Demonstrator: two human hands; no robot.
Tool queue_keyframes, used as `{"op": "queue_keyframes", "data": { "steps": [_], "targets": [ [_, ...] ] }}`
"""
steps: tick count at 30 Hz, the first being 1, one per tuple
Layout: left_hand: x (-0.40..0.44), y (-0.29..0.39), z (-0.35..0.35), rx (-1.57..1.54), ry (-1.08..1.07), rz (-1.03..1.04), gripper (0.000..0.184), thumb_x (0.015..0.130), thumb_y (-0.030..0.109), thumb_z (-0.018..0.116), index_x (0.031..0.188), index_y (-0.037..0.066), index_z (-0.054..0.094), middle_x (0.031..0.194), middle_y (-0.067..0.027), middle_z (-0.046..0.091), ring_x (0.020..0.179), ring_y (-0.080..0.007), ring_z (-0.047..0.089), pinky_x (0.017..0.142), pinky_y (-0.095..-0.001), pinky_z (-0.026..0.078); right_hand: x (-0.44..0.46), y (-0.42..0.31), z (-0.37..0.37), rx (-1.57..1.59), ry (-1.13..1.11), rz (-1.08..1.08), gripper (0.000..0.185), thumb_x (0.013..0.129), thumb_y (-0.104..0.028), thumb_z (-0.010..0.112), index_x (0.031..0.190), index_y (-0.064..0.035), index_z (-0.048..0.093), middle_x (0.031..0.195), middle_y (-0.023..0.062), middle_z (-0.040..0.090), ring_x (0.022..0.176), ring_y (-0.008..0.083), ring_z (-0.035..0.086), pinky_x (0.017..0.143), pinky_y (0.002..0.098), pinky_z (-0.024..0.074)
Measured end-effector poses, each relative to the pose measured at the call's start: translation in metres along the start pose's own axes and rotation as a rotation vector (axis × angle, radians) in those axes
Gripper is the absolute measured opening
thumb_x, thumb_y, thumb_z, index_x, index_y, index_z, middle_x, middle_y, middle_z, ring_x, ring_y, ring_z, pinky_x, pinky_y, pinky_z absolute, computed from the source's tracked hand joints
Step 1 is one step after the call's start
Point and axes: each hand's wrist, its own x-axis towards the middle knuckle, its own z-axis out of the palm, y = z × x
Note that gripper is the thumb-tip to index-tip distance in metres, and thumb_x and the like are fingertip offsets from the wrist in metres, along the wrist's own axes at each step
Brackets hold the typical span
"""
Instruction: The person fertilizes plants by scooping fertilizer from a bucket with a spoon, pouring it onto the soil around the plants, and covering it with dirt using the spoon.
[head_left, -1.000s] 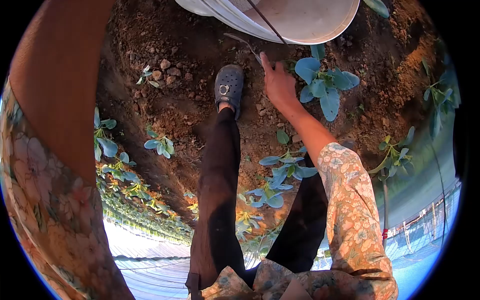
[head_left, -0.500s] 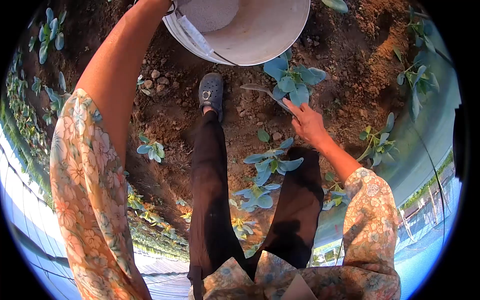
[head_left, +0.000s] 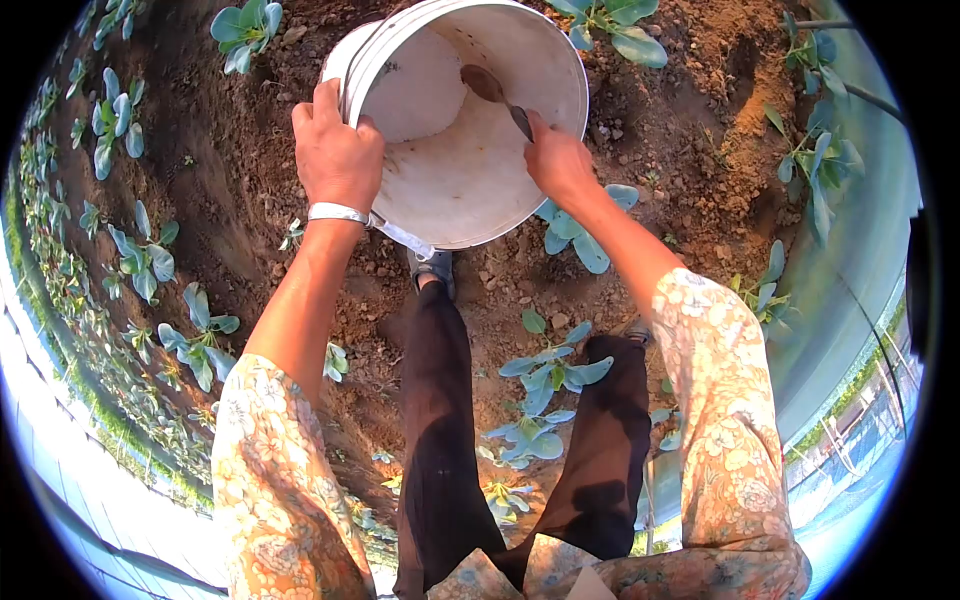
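A white bucket [head_left: 465, 195] is tilted with its mouth toward me, and pale grainy material [head_left: 415, 95] lies inside it. On the bucket's left side, my left hand [head_left: 338, 150] grips the rim, thumb at the inner edge. My right hand [head_left: 558, 162] is closed round the handle of a metal spoon [head_left: 484, 84]. The spoon's bowl is inside the bucket, beside the edge of the pale material. Part of a leafy plant [head_left: 578, 240] shows under my right forearm.
Young leafy plants [head_left: 240, 32] grow in rows in brown soil [head_left: 690, 120]. A shoe [head_left: 433, 268] is partly hidden under the bucket. Green netting [head_left: 860, 260] runs along the right side. More plants [head_left: 540, 375] stand between my legs.
The bucket has come lower and nearer in view, showing my left hand on its rim. My right hand has lifted the spoon from beside a plant up into the bucket.
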Motion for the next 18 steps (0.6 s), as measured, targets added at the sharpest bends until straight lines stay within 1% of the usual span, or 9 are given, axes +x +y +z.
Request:
{"op": "queue_keyframes", "data": {
  "steps": [2, 5, 6, 8, 9, 10, 12, 15, 18],
  "targets": [
    [0.003, 0.0, 0.0, 0.027, -0.022, 0.018, 0.042, 0.074, 0.008, 0.057, 0.115, 0.007, 0.049, 0.1, -0.0199, 0.049, 0.088, -0.0399, 0.055, 0.079, -0.0452, 0.046, 0.037, -0.013, 0.037, 0.043, 0.065, 0.001, 0.045, 0.079, -0.004, 0.048, 0.124, -0.0018, 0.044, 0.09, 0.0237, 0.058, 0.085, 0.0398, 0.06, 0.073, 0.0447, 0.0495],
    [0.0, 0.001, 0.0, 0.028, -0.034, 0.024, 0.042, 0.074, 0.008, 0.057, 0.116, 0.006, 0.047, 0.102, -0.02, 0.048, 0.088, -0.0402, 0.055, 0.079, -0.0453, 0.046, 0.059, -0.032, 0.084, 0.036, 0.058, 0.062, 0.044, 0.08, -0.003, 0.048, 0.123, 0.0001, 0.043, 0.088, 0.0254, 0.057, 0.085, 0.0402, 0.06, 0.073, 0.0453, 0.0497],
    [-0.001, 0.003, -0.001, 0.0, -0.046, 0.036, 0.043, 0.074, 0.007, 0.057, 0.115, 0.005, 0.047, 0.103, -0.0197, 0.047, 0.089, -0.0403, 0.055, 0.078, -0.0455, 0.046, 0.06, -0.036, 0.1, 0.068, 0.039, 0.076, 0.041, 0.079, -0.005, 0.049, 0.12, -0.0016, 0.047, 0.093, 0.0246, 0.058, 0.088, 0.037, 0.061, 0.074, 0.043, 0.0501],
    [0.0, 0.007, 0.0, 0.003, -0.05, 0.007, 0.043, 0.073, 0.006, 0.058, 0.115, 0.005, 0.047, 0.103, -0.0195, 0.047, 0.089, -0.0403, 0.055, 0.078, -0.0455, 0.046, 0.069, -0.022, 0.127, 0.237, 0.074, 0.038, 0.038, 0.078, -0.008, 0.052, 0.115, -0.0024, 0.052, 0.092, 0.0224, 0.061, 0.086, 0.0344, 0.062, 0.072, 0.0421, 0.0496],
    [-0.001, 0.009, 0.0, 0.005, -0.052, -0.01, 0.043, 0.073, 0.006, 0.058, 0.115, 0.005, 0.047, 0.103, -0.0194, 0.047, 0.089, -0.0402, 0.055, 0.078, -0.0455, 0.046, 0.069, -0.017, 0.129, 0.321, 0.089, 0.018, 0.036, 0.077, -0.01, 0.053, 0.112, -0.0028, 0.054, 0.092, 0.0213, 0.062, 0.085, 0.0331, 0.062, 0.071, 0.0417, 0.0493],
    [-0.002, 0.01, 0.002, -0.002, -0.048, -0.005, 0.045, 0.072, 0.005, 0.058, 0.115, 0.005, 0.046, 0.103, -0.0194, 0.047, 0.088, -0.04, 0.055, 0.078, -0.0455, 0.046, 0.066, -0.009, 0.129, 0.41, 0.037, 0.054, 0.036, 0.076, -0.012, 0.055, 0.111, -0.0032, 0.056, 0.088, 0.0192, 0.063, 0.08, 0.0307, 0.063, 0.069, 0.0403, 0.0488],
    [-0.004, 0.014, 0.005, 0.0, -0.025, 0.005, 0.047, 0.07, 0.005, 0.058, 0.115, 0.004, 0.046, 0.103, -0.0203, 0.046, 0.088, -0.04, 0.055, 0.078, -0.0452, 0.046, 0.053, -0.002, 0.104, 0.586, -0.065, 0.113, 0.035, 0.075, -0.016, 0.058, 0.108, -0.004, 0.06, 0.08, 0.0149, 0.064, 0.071, 0.0259, 0.063, 0.064, 0.0376, 0.0478],
    [-0.011, 0.027, 0.005, -0.005, -0.051, -0.036, 0.05, 0.068, 0.006, 0.059, 0.116, 0.004, 0.045, 0.103, -0.0208, 0.046, 0.09, -0.0402, 0.054, 0.078, -0.0451, 0.046, 0.014, 0.001, 0.057, 0.885, -0.141, 0.188, 0.035, 0.076, -0.015, 0.061, 0.108, -0.0032, 0.061, 0.065, 0.0069, 0.058, 0.054, 0.0163, 0.054, 0.051, 0.0308, 0.0423],
    [-0.017, 0.04, 0.011, 0.034, -0.045, -0.056, 0.051, 0.067, 0.006, 0.06, 0.117, 0.006, 0.045, 0.103, -0.0204, 0.045, 0.093, -0.0398, 0.053, 0.079, -0.0454, 0.046, -0.022, 0.013, 0.025, 1.305, -0.329, 0.328, 0.04, 0.078, -0.012, 0.061, 0.117, -0.0037, 0.058, 0.064, -0.001, 0.05, 0.048, 0.0063, 0.041, 0.043, 0.0221, 0.0327]
  ]
}}
